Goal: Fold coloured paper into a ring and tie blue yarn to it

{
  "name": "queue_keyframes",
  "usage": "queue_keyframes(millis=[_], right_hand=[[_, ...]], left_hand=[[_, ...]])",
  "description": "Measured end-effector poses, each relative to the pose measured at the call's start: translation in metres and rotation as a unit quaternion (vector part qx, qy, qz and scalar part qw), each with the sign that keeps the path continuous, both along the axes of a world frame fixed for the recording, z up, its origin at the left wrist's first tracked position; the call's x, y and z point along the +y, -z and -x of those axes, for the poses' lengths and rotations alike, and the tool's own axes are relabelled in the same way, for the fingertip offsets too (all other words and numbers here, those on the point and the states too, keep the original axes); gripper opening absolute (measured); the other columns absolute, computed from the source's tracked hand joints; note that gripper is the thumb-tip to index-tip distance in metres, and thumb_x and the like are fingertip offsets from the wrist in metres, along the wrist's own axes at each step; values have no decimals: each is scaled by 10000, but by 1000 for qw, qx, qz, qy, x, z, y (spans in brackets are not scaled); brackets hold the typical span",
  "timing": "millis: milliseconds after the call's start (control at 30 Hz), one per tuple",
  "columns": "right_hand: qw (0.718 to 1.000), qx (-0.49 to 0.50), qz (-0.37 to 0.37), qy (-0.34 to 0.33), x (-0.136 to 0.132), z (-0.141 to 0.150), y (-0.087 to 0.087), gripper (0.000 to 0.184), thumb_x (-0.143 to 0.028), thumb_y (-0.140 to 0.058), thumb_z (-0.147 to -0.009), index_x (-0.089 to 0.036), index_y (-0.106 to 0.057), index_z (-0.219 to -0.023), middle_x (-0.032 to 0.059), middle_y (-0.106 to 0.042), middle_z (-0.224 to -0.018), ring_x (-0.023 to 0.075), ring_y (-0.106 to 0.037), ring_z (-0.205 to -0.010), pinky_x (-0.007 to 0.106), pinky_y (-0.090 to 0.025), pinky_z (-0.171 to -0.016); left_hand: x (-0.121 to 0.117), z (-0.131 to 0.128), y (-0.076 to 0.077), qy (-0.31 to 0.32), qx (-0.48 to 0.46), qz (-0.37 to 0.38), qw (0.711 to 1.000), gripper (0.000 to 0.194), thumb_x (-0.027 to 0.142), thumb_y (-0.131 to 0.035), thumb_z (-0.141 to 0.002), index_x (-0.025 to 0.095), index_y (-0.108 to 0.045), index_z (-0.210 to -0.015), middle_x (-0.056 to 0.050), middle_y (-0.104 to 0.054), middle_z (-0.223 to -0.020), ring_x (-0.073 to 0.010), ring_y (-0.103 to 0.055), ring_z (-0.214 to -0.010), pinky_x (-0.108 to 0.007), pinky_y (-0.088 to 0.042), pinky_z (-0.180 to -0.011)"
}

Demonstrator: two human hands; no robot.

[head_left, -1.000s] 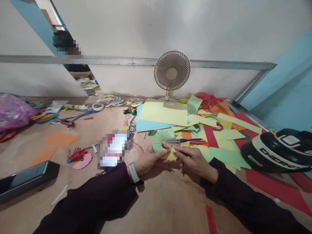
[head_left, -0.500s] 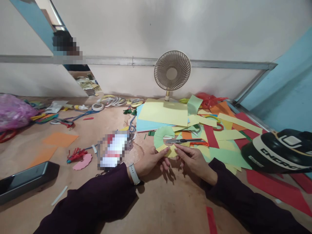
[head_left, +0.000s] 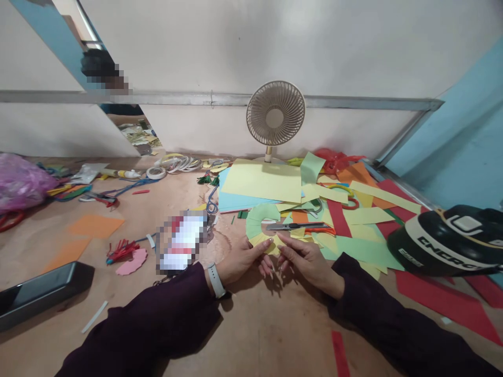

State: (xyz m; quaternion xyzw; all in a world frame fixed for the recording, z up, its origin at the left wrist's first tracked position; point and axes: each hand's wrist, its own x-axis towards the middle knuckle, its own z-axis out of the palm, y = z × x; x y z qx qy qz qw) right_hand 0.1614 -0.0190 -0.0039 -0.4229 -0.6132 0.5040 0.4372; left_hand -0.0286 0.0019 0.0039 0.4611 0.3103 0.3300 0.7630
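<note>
A curved strip of folded paper (head_left: 255, 220), pale green at the top and yellow at the bottom, arcs just beyond my fingers. My left hand (head_left: 249, 257) pinches its yellow end between thumb and fingers. From the other side, my right hand (head_left: 308, 262) closes thumb and fingertips on the same yellow part, which the fingers partly cover. A utility knife (head_left: 288, 226) with a dark blade holder lies inside and right of the curve. Orange-handled scissors (head_left: 320, 229) seem to lie behind it, mostly covered.
Yellow sheets (head_left: 263, 180) and coloured strips pile up before a small fan (head_left: 275, 112). At right stands a black jug (head_left: 440, 243). A lit phone (head_left: 183, 243), pink scalloped paper (head_left: 132, 263) and a dark case (head_left: 47, 290) lie left. A person sits beyond the partition gap.
My right hand has shifted slightly left, bringing its fingertips closer to my left hand. Both hands keep hold of the folded paper. The whole view has drifted a little.
</note>
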Motion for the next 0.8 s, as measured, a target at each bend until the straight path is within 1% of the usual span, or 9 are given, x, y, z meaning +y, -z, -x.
queue_keyframes(millis=[200, 300, 467, 533, 600, 667, 700, 733, 800], right_hand=[[998, 28, 52, -7, 0, 1, -1, 602, -528, -629, -830, -150, -590, -1298, 20, -699, -659, 164, -691, -529, 261, -562, -492], [998, 31, 59, 3, -1, 1, 1, 580, -517, -630, -834, -165, -595, -1293, 10, -688, -644, 159, -687, -523, 256, -553, -491], [1000, -12, -2, -7, -3, 2, 2, 514, -505, -572, -878, -201, -601, -1291, 20, -703, -680, 160, -683, -550, 277, -556, -529], [997, -62, -37, -11, 0, 0, -5, 492, -502, -572, -877, -198, -626, -1260, 24, -702, -674, 160, -665, -545, 280, -543, -525], [990, -115, -78, 12, 6, -8, -17, 454, -490, -567, -884, -185, -659, -1207, 19, -684, -635, 154, -632, -523, 278, -521, -516], [975, -157, -134, 82, 15, -19, -30, 391, -455, -517, -923, -172, -688, -1132, 25, -673, -640, 159, -626, -557, 289, -514, -555], [957, -198, -182, 113, 20, -26, -35, 331, -425, -561, -904, -169, -712, -1051, 53, -692, -741, 178, -650, -666, 309, -521, -638], [930, -248, -233, 136, 25, -33, -39, 286, -405, -593, -885, -167, -721, -978, 84, -694, -858, 209, -655, -790, 338, -515, -718], [879, -362, -277, 141, 34, -44, -40, 229, -363, -627, -860, -159, -711, -924, 101, -661, -909, 240, -630, -852, 372, -486, -756]], left_hand=[[-2, 0, 0, 5, -15, 3, 1000, 450, 518, -686, -795, 74, -656, -728, -61, -654, -554, -120, -614, -464, -206, -486, -476], [-2, 0, 2, -4, -12, -7, 1000, 436, 511, -699, -786, 80, -659, -736, -62, -662, -565, -130, -627, -476, -221, -508, -493], [-2, 2, 6, 2, -1, 0, 1000, 402, 485, -691, -805, 88, -666, -744, -60, -657, -551, -123, -611, -471, -227, -503, -505], [-2, 2, 5, -8, -6, 7, 1000, 371, 461, -703, -801, 95, -669, -749, -46, -647, -535, -117, -591, -451, -223, -481, -481], [-2, 1, 2, -34, -9, 4, 999, 336, 425, -728, -786, 104, -659, -715, -23, -617, -498, -101, -552, -415, -206, -431, -440], [-1, 1, -2, -69, -5, -8, 998, 330, 395, -751, -768, 113, -634, -643, 5, -563, -449, -73, -487, -373, -189, -352, -400], [-1, 0, -4, -84, -2, -16, 996, 337, 386, -759, -760, 117, -621, -613, 19, -529, -426, -60, -448, -357, -188, -311, -386], [0, 0, -5, -97, 0, -22, 995, 337, 382, -763, -755, 120, -616, -603, 30, -502, -414, -50, -415, -349, -192, -280, -381], [1, 0, -6, -112, 6, -28, 993, 310, 379, -769, -748, 127, -633, -629, 42, -484, -421, -44, -376, -352, -206, -248, -385]])
